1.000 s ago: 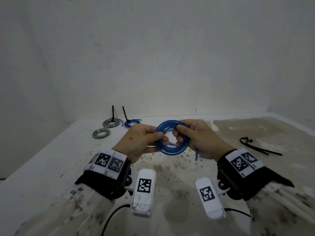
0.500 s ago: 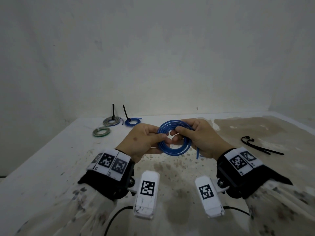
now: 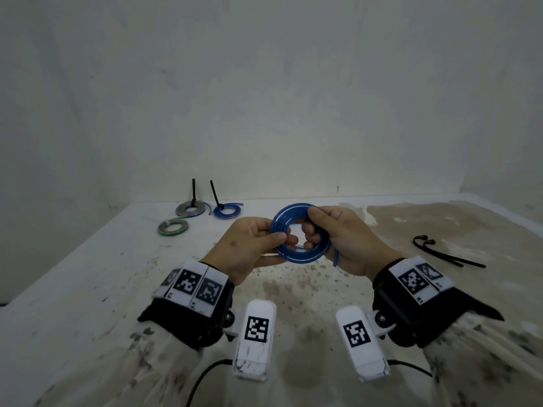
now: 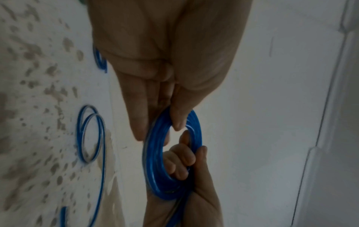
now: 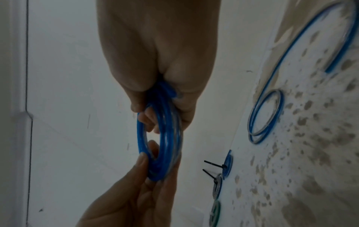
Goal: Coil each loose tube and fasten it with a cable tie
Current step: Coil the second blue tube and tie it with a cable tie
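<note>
head view: two coils sit tied at the back of the counter point(image 3: 88, 289), a green coil point(image 3: 172, 226) shows no tie I can spot, spare cable ties point(image 3: 446, 254) lie right.
left wrist view: left hand point(image 4: 165, 61) pinches the blue tube coil point(image 4: 172, 156) mid-air; loose tube loops point(image 4: 90, 133) wait below.
right wrist view: right hand point(image 5: 157, 50) curls round the coil, which looks neat, glossy and untied.

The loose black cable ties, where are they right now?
In the head view, the black cable ties lie on the table, right of the right hand.
</note>
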